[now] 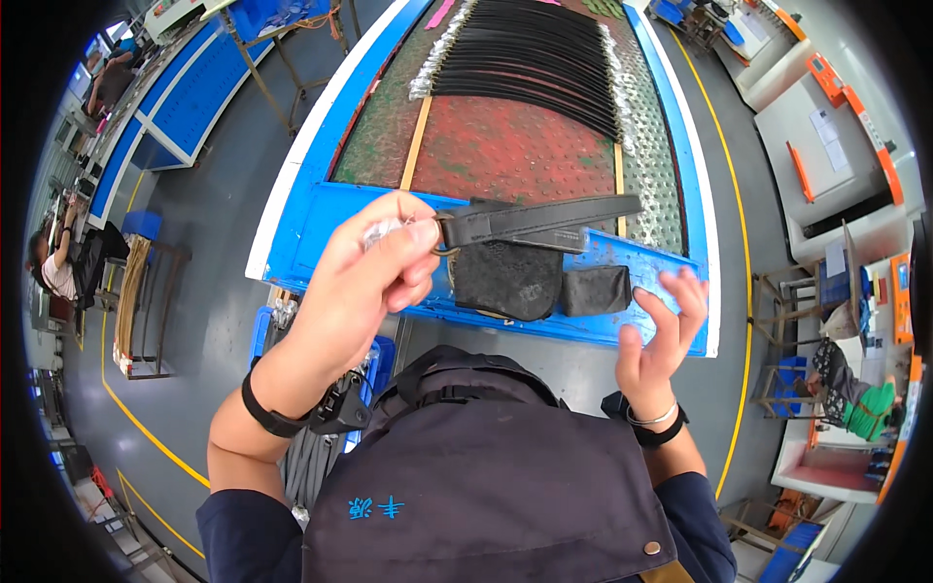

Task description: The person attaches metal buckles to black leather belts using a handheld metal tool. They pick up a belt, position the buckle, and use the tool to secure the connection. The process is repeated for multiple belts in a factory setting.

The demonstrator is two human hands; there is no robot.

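Note:
A black leather belt point(559, 216) is pinched at its buckle end between the thumb and fingers of my left hand point(374, 255). Its strap stretches to the right above the blue ledge, and part of a clear wrapping shows by the buckle. My right hand point(663, 335) is raised over the ledge's right side with its fingers apart and holds nothing. Closest to it is a small black block point(597, 291). A worn black pad point(507, 282) lies left of that block, under the belt. Behind the strap, a flat dark piece with a clear end point(569, 241) is partly covered.
The blue-framed table point(292, 243) has a worn red and green top. Across its far part lies a row of several black belts point(530, 63) with clear-wrapped ends, over two wooden strips. Workbenches point(194, 92) stand left; white machines with orange trim point(821, 146) stand right. Other people are farther off.

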